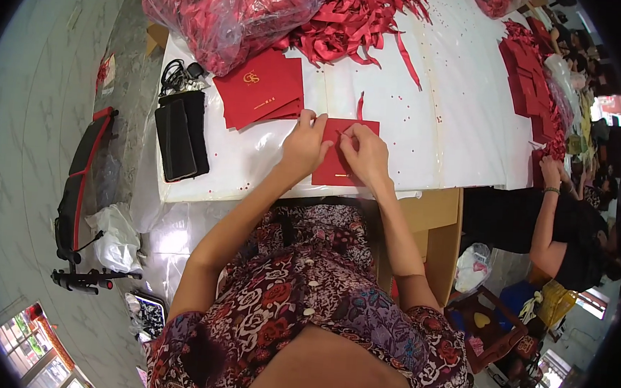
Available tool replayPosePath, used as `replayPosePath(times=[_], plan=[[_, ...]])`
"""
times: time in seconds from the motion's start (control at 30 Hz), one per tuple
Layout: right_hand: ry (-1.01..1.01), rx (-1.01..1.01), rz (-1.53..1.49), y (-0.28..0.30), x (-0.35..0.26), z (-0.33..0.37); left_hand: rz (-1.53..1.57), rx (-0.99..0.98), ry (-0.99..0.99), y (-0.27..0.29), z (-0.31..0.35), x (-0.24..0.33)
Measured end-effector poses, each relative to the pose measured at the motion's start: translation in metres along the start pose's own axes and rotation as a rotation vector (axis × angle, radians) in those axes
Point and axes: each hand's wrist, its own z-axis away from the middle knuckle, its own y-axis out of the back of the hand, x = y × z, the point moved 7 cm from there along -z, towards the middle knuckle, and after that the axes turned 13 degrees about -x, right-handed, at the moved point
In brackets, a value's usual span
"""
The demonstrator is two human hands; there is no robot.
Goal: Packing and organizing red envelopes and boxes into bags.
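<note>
A red card envelope (333,168) lies flat near the front edge of the white table (442,131). My left hand (305,145) rests on its left edge and presses it down. Beside it, my right hand (365,153) pinches something small over the envelope's middle; what it grips is too small to tell. A thin red ribbon strip (361,106) lies just beyond the envelope. To the left sits a stack of red envelopes (261,88) with gold marks.
A heap of red ribbons (349,18) and a clear bag of red ribbons (222,11) fill the far side. A black pouch (180,136) lies at the left. Another person's arm (550,209) works at red cards (531,79) on the right. A cardboard box (432,233) stands under the table.
</note>
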Motion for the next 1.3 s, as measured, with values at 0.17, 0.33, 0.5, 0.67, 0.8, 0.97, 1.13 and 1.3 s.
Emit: replayPosePath(times=[0.17, 0.33, 0.5, 0.67, 0.8, 0.97, 1.13, 1.3], plan=[[0.007, -0.007, 0.007, -0.005, 0.003, -0.005, 0.044, 0.004, -0.047, 0.007, -0.003, 0.008], [-0.005, -0.042, -0.035, -0.006, 0.006, -0.008, 0.092, 0.040, -0.124, 0.011, -0.003, 0.005], [-0.018, -0.158, -0.046, -0.003, 0.003, -0.009, 0.145, -0.019, -0.176, 0.020, -0.009, 0.004], [-0.035, -0.136, -0.094, 0.002, -0.001, -0.008, 0.163, -0.109, -0.089, 0.017, -0.012, 0.003], [-0.033, -0.093, -0.143, 0.006, -0.008, -0.006, 0.465, -0.212, 0.007, 0.011, -0.014, -0.008], [0.112, -0.076, -0.034, 0.009, -0.025, -0.003, 0.638, -0.165, 0.020, 0.000, -0.011, -0.020], [0.221, -0.090, 0.043, 0.008, -0.030, 0.001, 0.743, -0.223, 0.042, -0.001, -0.010, -0.014], [0.242, -0.116, 0.023, 0.017, -0.036, 0.011, 0.872, -0.348, 0.047, -0.006, -0.013, -0.031]])
